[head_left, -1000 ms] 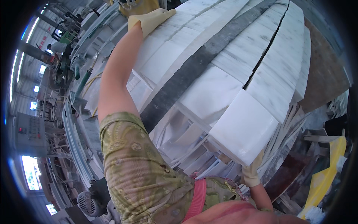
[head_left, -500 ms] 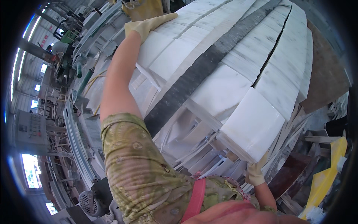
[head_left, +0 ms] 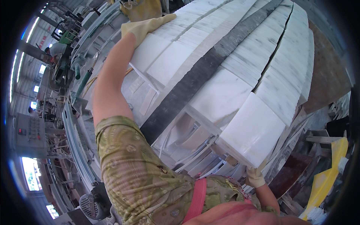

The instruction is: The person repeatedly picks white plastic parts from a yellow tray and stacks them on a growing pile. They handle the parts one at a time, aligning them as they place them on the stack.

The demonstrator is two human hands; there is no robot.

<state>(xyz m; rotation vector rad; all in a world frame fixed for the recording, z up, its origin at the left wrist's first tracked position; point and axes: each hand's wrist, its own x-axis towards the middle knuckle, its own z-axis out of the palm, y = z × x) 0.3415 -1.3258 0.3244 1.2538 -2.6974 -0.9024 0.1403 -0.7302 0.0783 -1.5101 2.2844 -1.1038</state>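
Note:
Rows of white, grey-veined stone tiles (head_left: pixel 240 86) lie before me, split by a long dark strip (head_left: pixel 180 90). My left hand (head_left: pixel 147 29), in a cream glove, is open, its fingers stretched flat over the far left edge of the tiles. At the near right, a glossy white stone tile (head_left: pixel 253 127) tops a small stack with its corner toward me. My right hand (head_left: pixel 255 177), gloved too, is closed at that near corner, thumb side against the edge; part of its fingers is hidden under the tile.
Thin stone offcuts (head_left: pixel 198 150) lie below the tiles. A brown board (head_left: pixel 326 75) leans at the right, near a yellow strip (head_left: pixel 330 168). A control box (head_left: pixel 30 131) and a motor (head_left: pixel 90 205) stand at the left. Another person (head_left: pixel 56 50) is in the far left background.
My left hand has shifted slightly left and nearer. The near-right white tile has moved a little toward me, with my right hand still at its corner.

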